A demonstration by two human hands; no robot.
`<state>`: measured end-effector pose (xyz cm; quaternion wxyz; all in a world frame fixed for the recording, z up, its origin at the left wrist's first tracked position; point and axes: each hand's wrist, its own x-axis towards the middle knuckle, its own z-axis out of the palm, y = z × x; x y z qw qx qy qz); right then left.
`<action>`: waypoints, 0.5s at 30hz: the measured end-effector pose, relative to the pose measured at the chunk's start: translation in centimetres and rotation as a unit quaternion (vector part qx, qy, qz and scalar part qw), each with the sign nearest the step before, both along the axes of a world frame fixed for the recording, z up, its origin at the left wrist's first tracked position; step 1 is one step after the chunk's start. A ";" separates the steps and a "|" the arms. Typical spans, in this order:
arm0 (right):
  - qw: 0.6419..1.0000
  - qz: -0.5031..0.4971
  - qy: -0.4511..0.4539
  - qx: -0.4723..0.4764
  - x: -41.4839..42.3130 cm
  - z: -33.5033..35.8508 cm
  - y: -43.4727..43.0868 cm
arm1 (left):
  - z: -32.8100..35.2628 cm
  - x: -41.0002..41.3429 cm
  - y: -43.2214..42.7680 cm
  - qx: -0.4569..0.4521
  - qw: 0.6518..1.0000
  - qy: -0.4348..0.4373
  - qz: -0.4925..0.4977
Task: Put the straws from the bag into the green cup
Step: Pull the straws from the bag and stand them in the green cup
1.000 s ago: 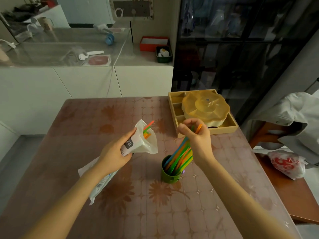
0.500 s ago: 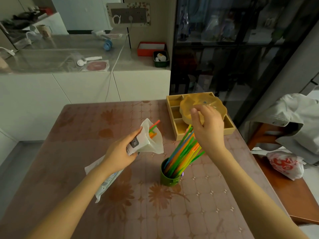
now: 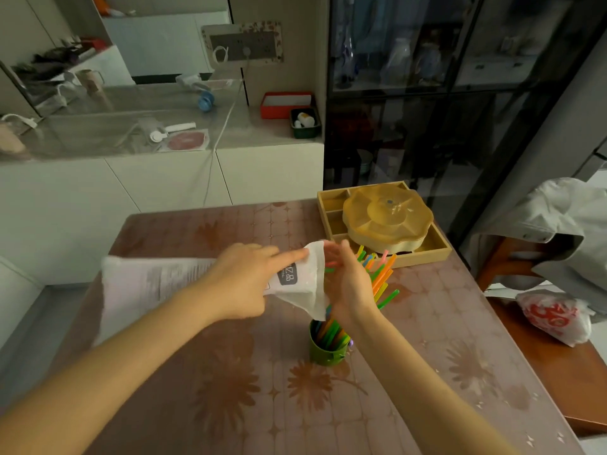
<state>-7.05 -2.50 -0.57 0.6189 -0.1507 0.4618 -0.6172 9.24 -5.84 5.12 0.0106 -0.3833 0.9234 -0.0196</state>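
L hand (image 3: 244, 279) grips the bag (image 3: 170, 287) near its open end, fingers wrapped over the top, forefinger stretched out along it toward the mouth. Bag is held roughly level above the table (image 3: 230, 389), mouth pointing right, its loose lip drooping down just above the cup (image 3: 328, 351).

R hand (image 3: 348, 285) is right at the bag mouth, fingers spread and loosely curled, partly motion-blurred. It looks to be reaching into the opening; can't tell whether it has pinched any straw. A green tip and an orange-pink tip show at the mouth betw. bag and palm.

Cup stands upright on the table, below and betw. both hands, w/ a bunch of straws (image 3: 382, 277) in it. They lean up and to the right behind the R hand, fanned out: green, orange, yellow, pink. Their lower ends sit in the cup, upper tips reach the near edge of the tray (image 3: 440, 249).

Tray sits at the far right of the table w/ a scalloped yellow dish (image 3: 387, 218) on it. Jacket (image 3: 558, 224) is draped over a chair on the right, and a red-and-white plastic sack (image 3: 555, 315) lies on the wooden surface beside the table.
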 end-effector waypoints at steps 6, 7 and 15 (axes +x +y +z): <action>0.973 0.052 -0.215 0.071 2.5 -1.8 -0.6 | 6.4 -3.8 -1.7 -0.020 0.950 -0.304 -0.067; 0.963 0.057 -0.252 0.080 2.9 -1.8 -0.6 | 7.0 -4.4 -1.8 -0.017 0.939 -0.336 -0.071; 0.936 0.100 -0.313 0.127 3.3 -0.8 -1.0 | 6.1 -6.1 -1.8 -0.051 0.900 -0.423 -0.097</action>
